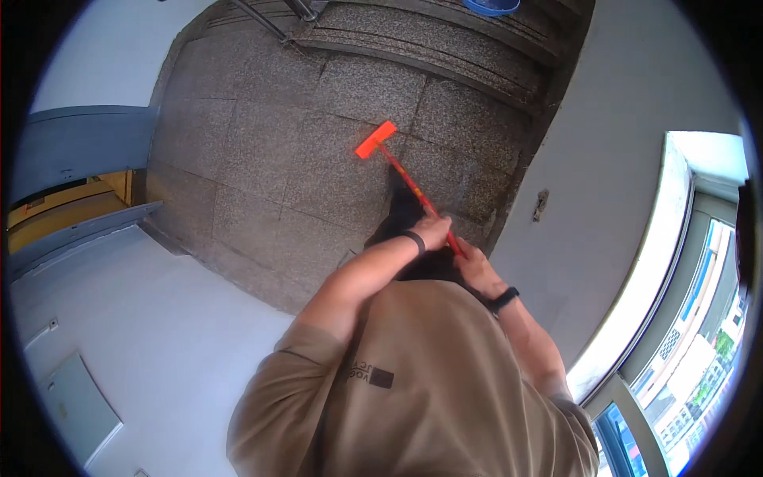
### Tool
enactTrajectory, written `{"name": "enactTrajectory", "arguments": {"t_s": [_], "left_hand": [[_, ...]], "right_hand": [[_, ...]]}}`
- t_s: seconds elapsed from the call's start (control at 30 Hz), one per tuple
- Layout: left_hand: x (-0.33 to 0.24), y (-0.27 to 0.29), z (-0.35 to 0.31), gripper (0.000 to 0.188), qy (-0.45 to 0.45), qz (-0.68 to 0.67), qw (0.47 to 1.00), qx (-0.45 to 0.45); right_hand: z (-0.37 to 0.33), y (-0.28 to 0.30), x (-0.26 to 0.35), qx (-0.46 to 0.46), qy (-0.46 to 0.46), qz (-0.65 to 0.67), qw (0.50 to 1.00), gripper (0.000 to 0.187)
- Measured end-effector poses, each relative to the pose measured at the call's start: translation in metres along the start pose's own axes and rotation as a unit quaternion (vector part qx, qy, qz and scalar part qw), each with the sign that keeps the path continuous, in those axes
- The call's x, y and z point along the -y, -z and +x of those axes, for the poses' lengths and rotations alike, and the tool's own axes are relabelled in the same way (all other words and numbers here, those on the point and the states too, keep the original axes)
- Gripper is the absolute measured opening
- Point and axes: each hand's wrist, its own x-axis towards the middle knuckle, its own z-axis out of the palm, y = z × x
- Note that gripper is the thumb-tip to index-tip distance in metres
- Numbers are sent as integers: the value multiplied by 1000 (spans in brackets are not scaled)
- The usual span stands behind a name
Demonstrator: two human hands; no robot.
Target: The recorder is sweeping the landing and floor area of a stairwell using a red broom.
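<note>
I hold a long-handled floor tool with a slim red pole (408, 184) and a bright orange rectangular head (376, 140). Whether that head is a brush, a sponge or a scraper cannot be made out. My left hand (431, 231), with a dark band on its wrist, is closed round the pole. Closer to my body, my right hand (477, 269), below a black watch, grips the pole near its upper end. The orange head is on the speckled stone floor (262, 151), ahead of my dark-clad leg (401, 208).
Stone steps (429, 56) rise ahead, with a metal railing (262, 17) at their left and a blue basin (491, 6) on them. A grey wall (612, 159) and a bright window (691, 342) stand to my right. On the left are a blue-grey door panel (79, 147) and a white wall (151, 302).
</note>
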Motion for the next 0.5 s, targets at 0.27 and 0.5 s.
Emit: {"name": "enactTrajectory", "arguments": {"t_s": [0.27,0.5], "left_hand": [[-52,-2,12,36,-90,-12,996,23],[19,52,41,39,-46,1,999,-5]], "right_hand": [[-45,40,15,-29,-47,53,997,47],[50,37,38,5,8,25,1000,44]]}}
